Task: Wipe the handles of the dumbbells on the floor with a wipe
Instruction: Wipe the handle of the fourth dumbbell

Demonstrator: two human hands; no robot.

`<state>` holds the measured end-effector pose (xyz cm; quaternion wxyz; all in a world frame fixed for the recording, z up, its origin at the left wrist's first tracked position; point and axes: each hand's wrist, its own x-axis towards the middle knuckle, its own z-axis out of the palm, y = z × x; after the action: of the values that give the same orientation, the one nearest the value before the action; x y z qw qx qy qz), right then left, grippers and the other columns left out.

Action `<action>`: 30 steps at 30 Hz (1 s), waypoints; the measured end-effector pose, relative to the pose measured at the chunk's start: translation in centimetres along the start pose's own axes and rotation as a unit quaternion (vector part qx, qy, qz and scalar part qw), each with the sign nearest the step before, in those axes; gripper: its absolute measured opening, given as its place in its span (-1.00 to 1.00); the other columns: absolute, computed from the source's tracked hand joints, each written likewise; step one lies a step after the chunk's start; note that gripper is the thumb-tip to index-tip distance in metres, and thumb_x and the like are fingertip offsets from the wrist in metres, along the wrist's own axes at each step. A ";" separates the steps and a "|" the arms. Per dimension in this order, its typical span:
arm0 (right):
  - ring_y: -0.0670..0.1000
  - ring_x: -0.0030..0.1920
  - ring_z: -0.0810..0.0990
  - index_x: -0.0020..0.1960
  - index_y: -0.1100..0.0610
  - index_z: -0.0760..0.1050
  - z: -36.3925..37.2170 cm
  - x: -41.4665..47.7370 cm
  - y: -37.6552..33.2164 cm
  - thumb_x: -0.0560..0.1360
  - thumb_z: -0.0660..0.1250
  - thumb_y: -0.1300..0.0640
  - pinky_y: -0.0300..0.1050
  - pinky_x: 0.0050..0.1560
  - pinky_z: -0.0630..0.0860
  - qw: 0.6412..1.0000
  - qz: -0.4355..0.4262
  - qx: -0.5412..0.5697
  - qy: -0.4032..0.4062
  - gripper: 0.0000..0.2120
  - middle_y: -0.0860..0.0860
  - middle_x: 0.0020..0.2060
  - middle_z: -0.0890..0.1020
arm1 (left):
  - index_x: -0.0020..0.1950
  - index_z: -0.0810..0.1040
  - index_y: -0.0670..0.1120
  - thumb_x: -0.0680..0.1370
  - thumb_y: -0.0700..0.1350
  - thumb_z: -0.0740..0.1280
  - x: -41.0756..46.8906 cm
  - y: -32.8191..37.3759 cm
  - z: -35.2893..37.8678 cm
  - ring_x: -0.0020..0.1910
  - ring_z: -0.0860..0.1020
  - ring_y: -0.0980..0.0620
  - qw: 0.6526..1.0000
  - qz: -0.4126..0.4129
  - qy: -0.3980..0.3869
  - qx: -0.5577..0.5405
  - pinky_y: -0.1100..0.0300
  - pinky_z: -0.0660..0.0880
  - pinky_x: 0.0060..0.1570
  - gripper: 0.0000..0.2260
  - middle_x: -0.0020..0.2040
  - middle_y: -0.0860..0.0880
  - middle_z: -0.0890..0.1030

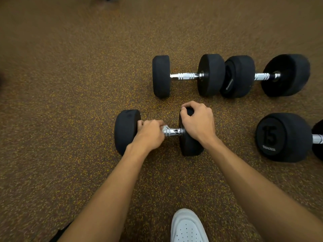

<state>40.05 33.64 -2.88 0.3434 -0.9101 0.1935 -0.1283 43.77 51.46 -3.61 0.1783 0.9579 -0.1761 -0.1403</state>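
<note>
Pretty clearly a gym: speckled brown rubber floor point(70, 119) like you get in weight rooms, plus four black rubber-headed dumbbells point(187, 75) with chrome handles laid out in rows, one stamped "15".

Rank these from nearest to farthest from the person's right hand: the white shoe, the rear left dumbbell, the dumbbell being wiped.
1. The dumbbell being wiped: the right hand grips its right-side head, so they touch.
2. The rear left dumbbell: in the back row, just beyond the hand.
3. The white shoe: at the bottom edge, well back toward the person.
</note>
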 end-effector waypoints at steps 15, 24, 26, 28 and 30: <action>0.00 0.08 0.65 0.09 -0.09 0.70 0.2 0.2 0.3 0.57 0.26 -0.15 0.01 0.22 0.60 0.999 0.000 0.043 0.012 -0.71 -0.03 0.04 0.72 | 0.34 0.69 -0.04 0.69 -0.25 0.29 -0.8 -1.3 0.7 0.16 0.62 -0.14 0.995 -0.006 0.033 -0.098 0.02 0.58 0.23 -0.70 0.18 -0.10 0.66; 0.03 0.10 0.64 0.10 -0.10 0.69 0.0 -0.1 0.1 0.57 0.26 -0.16 0.03 0.23 0.60 0.999 0.000 0.046 0.012 -0.71 -0.02 0.04 0.71 | 0.16 0.75 -0.22 0.58 -0.33 0.48 -3.9 -2.1 5.7 0.09 0.60 0.04 0.944 0.082 0.269 -0.175 0.24 0.53 0.23 -0.83 0.12 -0.14 0.65; 0.03 0.09 0.64 0.10 -0.10 0.69 -0.1 0.0 0.0 0.57 0.26 -0.15 0.01 0.23 0.59 0.999 0.000 0.045 0.013 -0.73 -0.02 0.05 0.71 | 0.17 0.74 -0.24 0.56 -0.34 0.50 -4.1 -1.9 5.5 0.10 0.59 0.01 0.943 0.105 0.278 -0.149 0.21 0.56 0.19 -0.80 0.09 -0.12 0.66; 0.01 0.09 0.64 0.10 -0.10 0.69 -0.1 0.0 0.0 0.58 0.27 -0.14 -0.01 0.22 0.59 0.999 -0.003 0.043 0.012 -0.73 -0.02 0.05 0.72 | 0.17 0.74 -0.26 0.53 -0.35 0.53 -4.3 -1.9 5.3 0.08 0.58 -0.02 0.941 0.126 0.288 -0.120 0.19 0.59 0.12 -0.78 0.05 -0.10 0.66; 0.00 0.08 0.64 0.10 -0.09 0.70 0.0 0.0 0.0 0.58 0.27 -0.14 -0.01 0.22 0.59 0.999 -0.006 0.043 0.011 -0.73 -0.02 0.05 0.72 | 0.19 0.72 -0.26 0.50 -0.37 0.54 -4.5 -1.8 5.3 0.07 0.57 -0.06 0.944 0.125 0.293 -0.091 0.10 0.62 0.08 -0.74 0.05 -0.10 0.65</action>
<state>40.08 33.62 -2.83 0.3792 -0.8941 0.1861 -0.1485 38.46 53.25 -8.19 0.3242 0.9068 -0.2209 0.1544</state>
